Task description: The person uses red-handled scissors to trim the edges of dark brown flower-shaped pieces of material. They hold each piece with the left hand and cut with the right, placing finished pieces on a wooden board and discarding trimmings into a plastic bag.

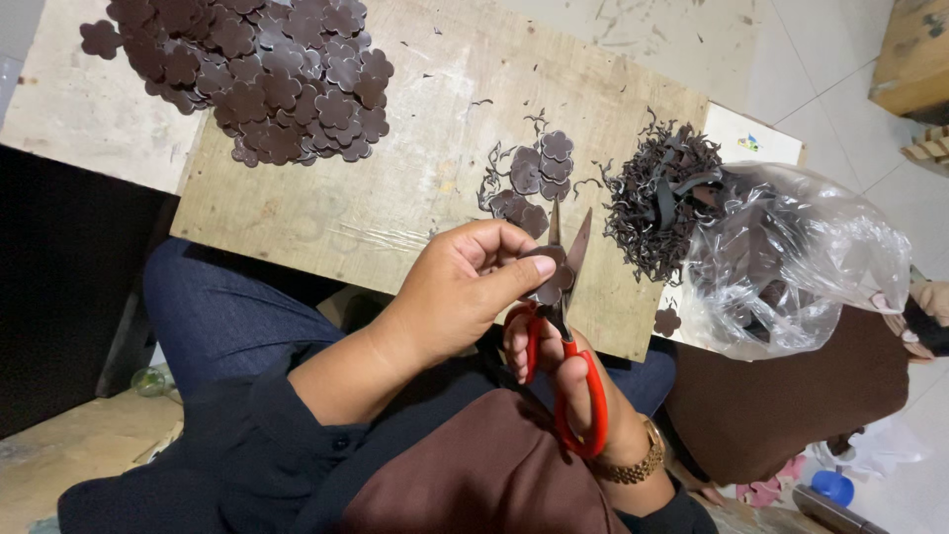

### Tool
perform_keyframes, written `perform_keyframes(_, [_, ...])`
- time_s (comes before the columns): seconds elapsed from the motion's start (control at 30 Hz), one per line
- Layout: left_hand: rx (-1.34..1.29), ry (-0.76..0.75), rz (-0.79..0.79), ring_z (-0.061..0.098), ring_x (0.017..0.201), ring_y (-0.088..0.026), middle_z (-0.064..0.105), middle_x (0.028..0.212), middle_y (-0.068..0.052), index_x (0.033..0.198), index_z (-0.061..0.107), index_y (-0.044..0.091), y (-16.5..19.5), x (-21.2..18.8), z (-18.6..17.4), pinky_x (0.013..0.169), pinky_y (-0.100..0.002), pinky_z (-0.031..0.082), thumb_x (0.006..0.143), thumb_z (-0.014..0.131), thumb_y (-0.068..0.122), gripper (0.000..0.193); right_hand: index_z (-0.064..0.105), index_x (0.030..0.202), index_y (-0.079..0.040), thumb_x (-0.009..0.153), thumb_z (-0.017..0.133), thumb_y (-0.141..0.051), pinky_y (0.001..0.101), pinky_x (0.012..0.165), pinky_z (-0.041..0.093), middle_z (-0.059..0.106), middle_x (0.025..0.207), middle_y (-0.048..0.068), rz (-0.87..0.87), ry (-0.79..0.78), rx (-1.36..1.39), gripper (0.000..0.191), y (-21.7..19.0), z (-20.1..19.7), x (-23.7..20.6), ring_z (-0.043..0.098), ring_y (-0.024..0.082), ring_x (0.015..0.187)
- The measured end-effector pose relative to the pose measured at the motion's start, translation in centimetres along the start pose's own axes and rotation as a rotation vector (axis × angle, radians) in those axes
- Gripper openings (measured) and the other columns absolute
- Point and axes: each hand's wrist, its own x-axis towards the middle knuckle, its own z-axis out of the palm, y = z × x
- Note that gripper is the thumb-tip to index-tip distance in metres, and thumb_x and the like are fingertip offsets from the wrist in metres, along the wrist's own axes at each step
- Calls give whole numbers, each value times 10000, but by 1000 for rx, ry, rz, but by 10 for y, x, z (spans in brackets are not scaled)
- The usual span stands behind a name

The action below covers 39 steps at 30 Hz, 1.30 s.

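My left hand (450, 297) pinches a small dark brown flower-shaped piece (550, 285) between thumb and fingers. My right hand (556, 381), with a gold watch on the wrist, grips red-handled scissors (585, 400). The scissor blades stand apart around the piece, over the front edge of a wooden board (395, 158). A few cut flower pieces (534, 176) lie on the board just beyond the blades.
A big heap of brown flower pieces (267, 74) fills the board's far left. A pile of thin dark trimmings (660, 203) lies at the right beside a clear plastic bag (806, 257). Another person's fingers (905, 318) and brown cloth (791, 405) are at the right.
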Motion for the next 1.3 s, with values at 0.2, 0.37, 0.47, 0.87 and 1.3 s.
perform_keyframes(0.2, [32, 14, -28, 590, 708, -28, 687, 819, 12, 988, 709, 9, 4, 2, 0, 642, -198, 507, 950, 729, 161, 158, 519, 1117, -34, 951, 447, -791, 286, 859, 426, 491, 1011, 36, -30, 8, -6, 778, -9, 4, 3, 466, 142, 901])
perform_keyframes(0.37, [24, 33, 19, 613, 753, -26, 710, 863, 13, 999, 708, 14, 2, 2, 1, 692, -196, 525, 946, 729, 151, 148, 484, 1005, -64, 988, 460, -752, 261, 708, 345, 408, 891, 0, -42, 42, 78, 688, -1, 7, 8, 373, 113, 785])
perform_keyframes(0.47, [26, 38, 33, 611, 757, -28, 711, 866, 13, 1000, 714, 13, 1, 3, 1, 696, -198, 523, 945, 734, 145, 144, 477, 978, -74, 980, 469, -747, 255, 657, 324, 401, 848, -4, -47, 68, 70, 674, 5, 6, 10, 355, 104, 743])
perform_keyframes(0.87, [61, 30, 38, 658, 801, -48, 750, 906, -24, 1008, 739, -2, 10, 1, -8, 749, -207, 559, 936, 724, 110, 134, 473, 945, -67, 989, 495, -718, 250, 606, 317, 394, 804, -5, -17, 32, 67, 652, 13, -4, 6, 352, 105, 698])
perform_keyframes(1.3, [85, 41, 3, 619, 710, -55, 750, 883, -42, 986, 710, 3, 14, 2, -11, 633, -219, 511, 950, 704, 103, 107, 488, 937, -69, 969, 515, -724, 235, 587, 291, 370, 776, -32, 7, 3, 13, 657, 9, -6, 3, 313, 87, 690])
